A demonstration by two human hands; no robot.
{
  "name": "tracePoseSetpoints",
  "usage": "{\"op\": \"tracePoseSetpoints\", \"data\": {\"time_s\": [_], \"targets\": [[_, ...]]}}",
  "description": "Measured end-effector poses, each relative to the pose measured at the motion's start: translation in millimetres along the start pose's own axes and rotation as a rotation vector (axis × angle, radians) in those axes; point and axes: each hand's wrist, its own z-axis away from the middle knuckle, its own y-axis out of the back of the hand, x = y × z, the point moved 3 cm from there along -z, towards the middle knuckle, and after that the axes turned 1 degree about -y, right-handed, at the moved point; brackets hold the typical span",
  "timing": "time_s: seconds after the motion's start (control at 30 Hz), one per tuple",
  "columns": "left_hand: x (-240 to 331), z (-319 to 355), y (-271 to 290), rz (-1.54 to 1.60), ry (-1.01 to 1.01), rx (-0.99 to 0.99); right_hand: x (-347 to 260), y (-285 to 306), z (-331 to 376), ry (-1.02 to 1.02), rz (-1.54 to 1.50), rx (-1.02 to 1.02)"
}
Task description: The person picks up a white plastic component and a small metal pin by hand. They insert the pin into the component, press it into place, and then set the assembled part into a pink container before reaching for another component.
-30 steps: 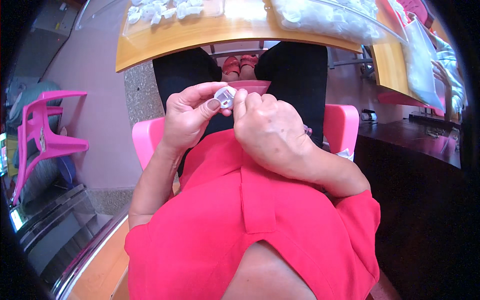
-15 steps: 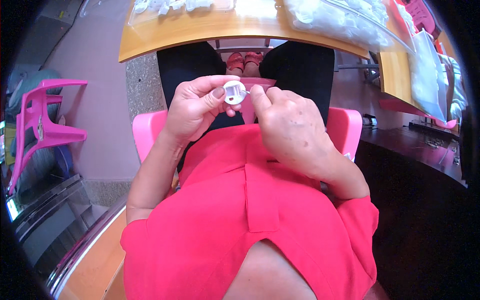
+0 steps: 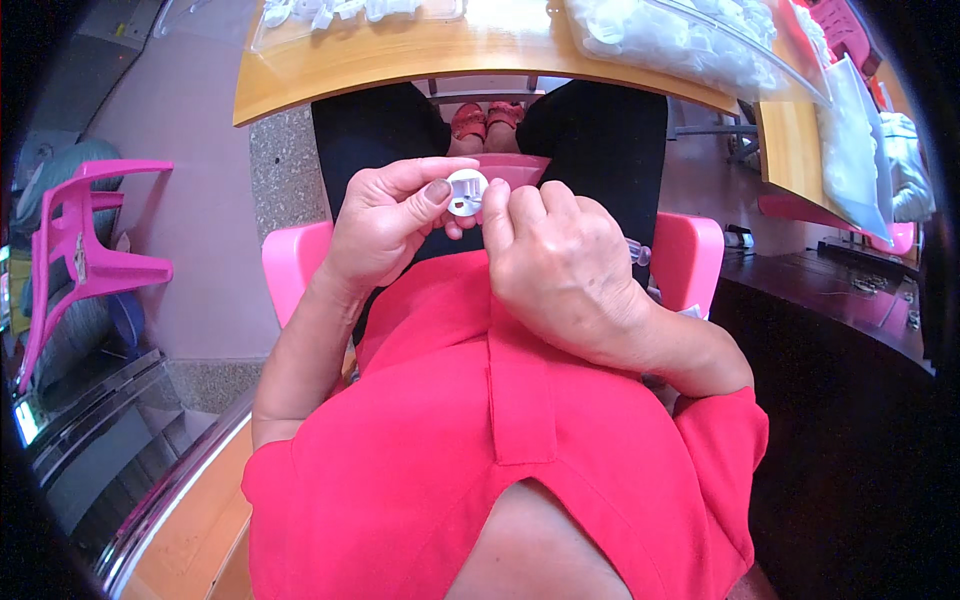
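A small round white plastic part (image 3: 467,192), with a recessed inside and a dark opening near its lower edge, is pinched between the thumb and fingers of my left hand (image 3: 395,215). My right hand (image 3: 560,265) is closed, its thumb and forefinger right beside the part's right edge. From behind that hand, on its right side, sticks out the clear handle of what looks like a screwdriver (image 3: 638,252). Its tip is hidden by my fingers. Both hands are over my lap, in front of the table edge.
Ahead is a wooden table (image 3: 400,62) bearing a clear tray (image 3: 690,45) heaped with white plastic pieces. Another shallow tray (image 3: 355,15) holds more pieces at the far left. A pink plastic chair (image 3: 75,255) lies at the left. At the right is a dark surface (image 3: 810,290).
My right hand has shifted slightly left and turned, so the clear handle now shows behind it. The thin metal shaft seen before beside the part is now covered. My left hand barely moved.
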Motion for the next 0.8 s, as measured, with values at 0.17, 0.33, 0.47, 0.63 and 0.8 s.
{"op": "tracePoseSetpoints", "data": {"time_s": [0.17,0.33,0.47,0.63,0.8], "targets": [[1.0,0.9,-1.5,-0.012,0.006,0.010,-1.0,-2.1,1.4,0.070,0.058,0.012],[1.5,1.1,-1.2,-0.030,-0.002,0.016,-3.3,-0.3,0.7,0.099,0.082,0.031],[-0.4,3.0,-0.9,-0.072,0.023,0.047,-6.3,1.3,0.0,0.151,0.127,-0.122],[-3.2,3.2,-1.7,-0.103,0.003,0.046,-3.7,7.1,-5.4,0.250,0.137,-0.200],[-4.8,3.2,-0.7,-0.149,0.049,0.068,-5.7,3.7,-4.1,0.380,0.210,-0.233]]}}
